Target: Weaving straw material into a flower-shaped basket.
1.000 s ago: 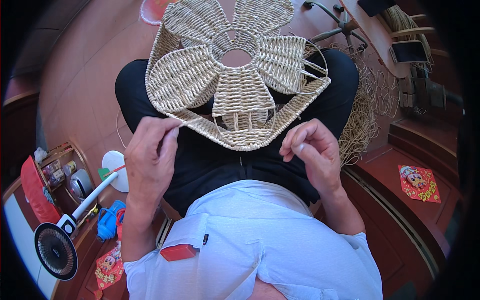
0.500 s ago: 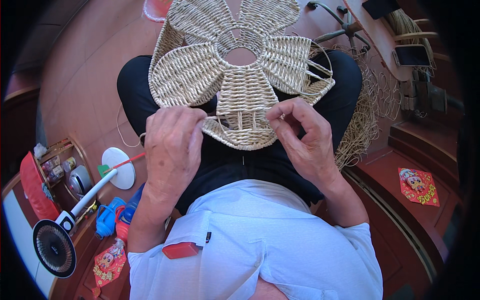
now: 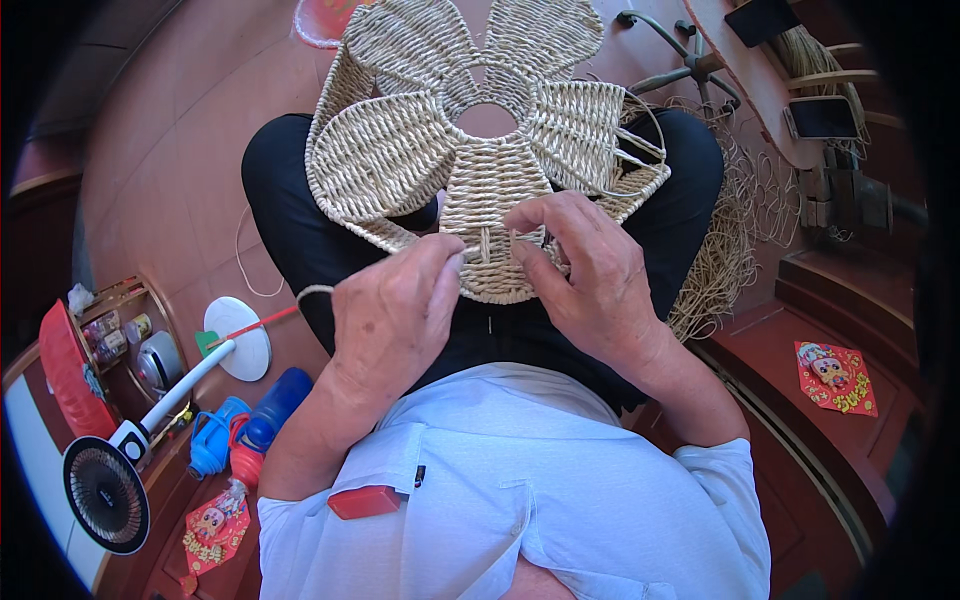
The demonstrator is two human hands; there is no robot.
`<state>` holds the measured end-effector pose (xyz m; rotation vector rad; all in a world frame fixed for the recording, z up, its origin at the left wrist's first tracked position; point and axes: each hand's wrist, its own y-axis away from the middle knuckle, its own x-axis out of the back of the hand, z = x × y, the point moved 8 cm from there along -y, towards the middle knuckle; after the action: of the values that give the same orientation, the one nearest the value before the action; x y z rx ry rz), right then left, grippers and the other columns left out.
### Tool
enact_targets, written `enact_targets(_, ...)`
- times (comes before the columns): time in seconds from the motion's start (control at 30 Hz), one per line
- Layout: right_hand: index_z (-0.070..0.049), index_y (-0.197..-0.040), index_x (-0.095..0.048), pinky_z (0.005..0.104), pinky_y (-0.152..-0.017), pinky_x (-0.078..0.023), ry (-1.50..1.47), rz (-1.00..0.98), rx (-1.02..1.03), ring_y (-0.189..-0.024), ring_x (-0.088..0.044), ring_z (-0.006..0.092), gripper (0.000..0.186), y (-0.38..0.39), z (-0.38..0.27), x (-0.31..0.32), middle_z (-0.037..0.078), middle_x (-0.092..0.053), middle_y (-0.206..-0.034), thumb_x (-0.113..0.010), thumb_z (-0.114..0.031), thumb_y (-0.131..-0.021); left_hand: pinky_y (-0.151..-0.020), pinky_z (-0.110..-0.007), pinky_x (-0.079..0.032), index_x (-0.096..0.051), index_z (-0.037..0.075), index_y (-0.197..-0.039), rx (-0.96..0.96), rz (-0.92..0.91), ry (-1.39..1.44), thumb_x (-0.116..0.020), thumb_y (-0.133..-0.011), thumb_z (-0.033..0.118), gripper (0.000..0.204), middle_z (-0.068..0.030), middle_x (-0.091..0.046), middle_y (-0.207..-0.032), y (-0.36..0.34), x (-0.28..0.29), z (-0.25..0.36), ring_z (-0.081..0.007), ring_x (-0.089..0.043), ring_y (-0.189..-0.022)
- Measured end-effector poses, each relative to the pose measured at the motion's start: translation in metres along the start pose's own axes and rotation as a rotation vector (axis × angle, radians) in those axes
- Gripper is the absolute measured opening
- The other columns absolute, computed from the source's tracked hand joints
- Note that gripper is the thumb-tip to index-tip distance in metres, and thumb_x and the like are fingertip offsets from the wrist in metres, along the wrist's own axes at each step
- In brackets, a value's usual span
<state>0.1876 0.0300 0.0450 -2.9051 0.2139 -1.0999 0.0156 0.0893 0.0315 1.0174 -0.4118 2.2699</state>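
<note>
A woven straw piece with flower-like petals round a centre hole (image 3: 380, 150) rests across my black-trousered lap. My left hand (image 3: 390, 310) is closed in a pinch on a pale cord (image 3: 315, 290) at the lower edge of the bottom petal, and the cord trails out to the left. My right hand (image 3: 590, 280) has thumb and forefinger drawn in at that petal's lower part, beside bare upright stakes (image 3: 485, 244); what is between its fingertips is too small to make out. More bare stakes and a loop stand out at the right petal.
A pile of loose cord (image 3: 720, 270) lies right of my knee, by a wheeled chair base (image 3: 690, 70) and a board with dark devices (image 3: 820, 120). At left are a standing fan (image 3: 105, 495), blue flasks (image 3: 270, 410) and a wooden box of items (image 3: 140, 350). A red dish (image 3: 315, 30) is behind.
Both hands have moved inward and up onto the bottom petal's lower edge. My left hand now draws cord there, and my right fingertips have come over the stakes.
</note>
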Motion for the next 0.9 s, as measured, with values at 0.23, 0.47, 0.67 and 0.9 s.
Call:
enact_targets(0.23,-0.005,-0.114,-0.069,0.0436,-0.082,-0.058,0.001,0.000,-0.014,-0.095,-0.074,0.0323,0.018,0.004,0.009,0.004,0.011,-0.071,-0.103,-0.074,-0.003,-0.096,-0.047,-0.030,-0.050,-0.052,-0.006,-0.155,0.633,-0.608,0.815,-0.055,-0.114,0.019,0.048,-0.0065,-0.068,-0.074,0.012,-0.042,-0.018,-0.0106,-0.060,-0.050)
enact_targets(0.47,-0.007,-0.109,-0.073,0.0439,-0.079,-0.057,0.034,-0.026,0.012,-0.090,-0.072,0.0308,0.012,0.002,0.003,-0.001,0.010,-0.068,-0.098,-0.077,-0.008,-0.097,-0.041,-0.026,-0.046,-0.035,-0.006,-0.160,0.779,-0.649,1.287,-0.053,-0.112,0.013,0.055,-0.0032,-0.064,-0.077,0.017,-0.052,-0.008,-0.0084,-0.056,-0.048)
enact_targets(0.67,-0.008,-0.107,-0.077,0.0419,-0.073,-0.057,0.109,-0.076,0.034,-0.084,-0.071,0.0295,0.013,-0.002,0.002,-0.009,0.009,-0.067,-0.095,-0.081,-0.012,-0.096,-0.038,-0.020,-0.042,-0.041,-0.001,-0.152,0.788,-0.642,1.243,-0.055,-0.113,0.015,0.045,-0.0021,-0.062,-0.079,0.015,-0.054,-0.007,-0.0055,-0.050,-0.044)
enact_targets(0.9,-0.006,-0.101,-0.077,0.0411,-0.073,-0.057,0.137,-0.001,0.168,-0.084,-0.071,0.0286,0.010,-0.002,-0.001,-0.002,0.009,-0.068,-0.091,-0.081,-0.008,-0.092,-0.080,-0.043,-0.057,-0.074,0.007,-0.129,-0.048,-0.127,0.016,-0.072,-0.102,0.010,0.027,-0.0124,-0.073,-0.096,-0.010,0.011,0.009,-0.0319,-0.072,-0.085)
